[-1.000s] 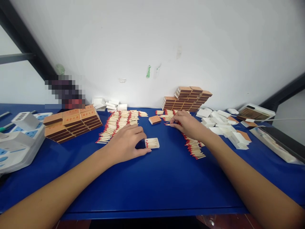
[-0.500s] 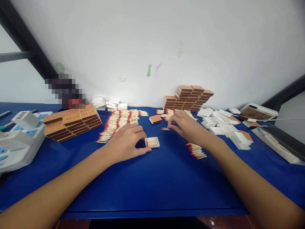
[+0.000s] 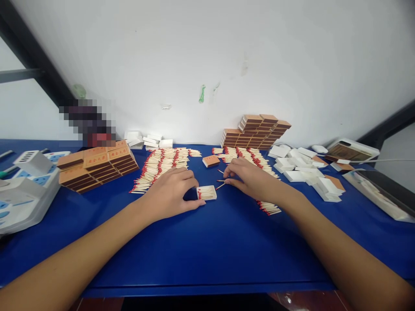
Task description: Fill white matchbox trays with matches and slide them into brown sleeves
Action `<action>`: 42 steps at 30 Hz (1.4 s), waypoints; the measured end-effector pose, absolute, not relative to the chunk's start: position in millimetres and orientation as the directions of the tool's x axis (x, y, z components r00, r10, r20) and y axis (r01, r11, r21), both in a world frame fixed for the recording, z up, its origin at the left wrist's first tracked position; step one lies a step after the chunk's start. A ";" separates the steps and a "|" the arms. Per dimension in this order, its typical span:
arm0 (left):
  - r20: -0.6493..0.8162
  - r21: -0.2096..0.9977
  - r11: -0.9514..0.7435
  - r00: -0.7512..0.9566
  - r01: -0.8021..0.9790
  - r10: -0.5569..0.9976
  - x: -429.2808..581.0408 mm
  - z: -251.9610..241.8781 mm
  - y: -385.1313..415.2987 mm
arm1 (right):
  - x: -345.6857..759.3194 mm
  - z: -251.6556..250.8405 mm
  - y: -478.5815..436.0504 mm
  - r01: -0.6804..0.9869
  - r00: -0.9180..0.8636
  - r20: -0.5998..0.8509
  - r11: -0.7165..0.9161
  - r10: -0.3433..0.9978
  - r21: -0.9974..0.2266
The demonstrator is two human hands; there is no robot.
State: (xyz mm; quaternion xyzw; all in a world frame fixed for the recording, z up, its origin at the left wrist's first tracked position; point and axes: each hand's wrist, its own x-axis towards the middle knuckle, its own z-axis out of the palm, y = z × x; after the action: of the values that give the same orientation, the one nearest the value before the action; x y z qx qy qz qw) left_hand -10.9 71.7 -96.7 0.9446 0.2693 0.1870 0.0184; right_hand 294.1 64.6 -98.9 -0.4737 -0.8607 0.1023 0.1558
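Observation:
My left hand (image 3: 173,192) has its thumb and fingers around the left end of a small white matchbox tray (image 3: 211,188), which lies on the blue table. Red-tipped matches fill part of the tray. Just to the right and behind it, my right hand (image 3: 248,177) pinches a few matches (image 3: 220,186), their red heads fanned out towards the tray. A closed orange matchbox (image 3: 211,161) lies behind, between the two hands. Rows of loose matches (image 3: 167,160) spread beyond my left hand, and more matches (image 3: 269,208) lie partly hidden under my right hand and forearm.
Stacked matchboxes stand at the left (image 3: 100,166) and against the wall (image 3: 256,134). White empty trays (image 3: 293,162) lie heaped at the right, others (image 3: 152,141) at the back left. A power strip (image 3: 39,201) is far left; a dark phone-like object (image 3: 382,188) lies far right.
My right hand has moved slightly towards me and nearer the tray, and the matches in its fingers now fan apart. My left hand stays at the tray.

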 end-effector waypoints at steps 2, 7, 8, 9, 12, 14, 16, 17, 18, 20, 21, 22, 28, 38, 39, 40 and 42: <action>0.346 0.132 -0.857 0.787 0.499 0.511 -11.0 -96.9 72.0 | 292.4 -103.3 65.6 0.793 -0.497 0.167 0.524 0.852 -0.312; 0.343 0.121 -0.858 0.790 0.500 0.508 -11.4 -96.8 72.0 | 288.2 -106.0 65.7 0.793 -0.489 0.193 0.525 0.851 -0.309; 0.342 0.121 -0.856 0.789 0.502 0.511 -11.4 -96.6 71.9 | 286.9 -104.8 65.1 0.789 -0.492 0.201 0.531 0.847 -0.309; 0.340 0.122 -0.855 0.789 0.503 0.512 -11.3 -96.4 71.9 | 285.3 -103.4 64.4 0.783 -0.499 0.204 0.539 0.842 -0.311; 0.332 0.127 -0.855 0.791 0.502 0.514 -11.1 -95.6 72.0 | 281.0 -99.9 61.9 0.763 -0.531 0.195 0.565 0.825 -0.314; 0.328 0.125 -0.855 0.792 0.503 0.515 -11.0 -95.3 72.1 | 279.4 -99.2 60.6 0.756 -0.545 0.183 0.574 0.818 -0.314; 0.330 0.125 -0.853 0.790 0.507 0.517 -10.9 -95.3 72.2 | 279.4 -99.6 59.6 0.749 -0.552 0.180 0.580 0.814 -0.322; 0.332 0.126 -0.853 0.789 0.507 0.518 -10.9 -95.4 72.2 | 279.8 -100.0 59.2 0.740 -0.559 0.179 0.584 0.810 -0.333; 0.334 0.126 -0.853 0.788 0.507 0.518 -10.9 -95.6 72.2 | 280.3 -100.5 58.9 0.729 -0.567 0.178 0.590 0.804 -0.347; 0.339 0.123 -0.854 0.788 0.505 0.514 -10.9 -95.8 72.2 | 281.2 -101.3 58.5 0.708 -0.580 0.170 0.597 0.796 -0.377; 0.339 0.121 -0.854 0.788 0.506 0.515 -10.9 -95.9 72.2 | 281.5 -101.7 58.4 0.704 -0.584 0.162 0.595 0.796 -0.389; 0.338 0.121 -0.853 0.787 0.507 0.516 -10.9 -95.9 72.2 | 281.7 -102.1 58.5 0.705 -0.582 0.154 0.590 0.798 -0.395; 0.339 0.121 -0.854 0.787 0.507 0.515 -10.9 -95.4 71.7 | 282.9 -103.0 60.4 0.773 -0.507 0.154 0.526 0.848 -0.354; 0.343 0.114 -0.858 0.790 0.502 0.508 -11.0 -95.1 70.8 | 289.2 -105.1 75.5 0.843 -0.356 0.297 0.441 0.886 -0.306; 0.343 0.113 -0.858 0.791 0.501 0.507 -11.0 -95.1 70.8 | 289.6 -106.6 77.3 0.849 -0.346 0.291 0.430 0.892 -0.309; 0.343 0.112 -0.859 0.792 0.500 0.506 -11.0 -95.2 70.8 | 289.8 -107.8 78.8 0.850 -0.342 0.280 0.422 0.897 -0.315; 0.342 0.112 -0.858 0.791 0.501 0.507 -11.1 -95.1 70.8 | 288.9 -109.4 80.4 0.842 -0.354 0.247 0.423 0.902 -0.336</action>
State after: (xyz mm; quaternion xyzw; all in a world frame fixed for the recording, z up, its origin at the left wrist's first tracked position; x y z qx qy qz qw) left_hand -11.1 70.8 -95.1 0.9463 0.2662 0.1831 0.0079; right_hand 288.9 80.4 -109.4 -0.5319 -0.8195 0.0751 0.1997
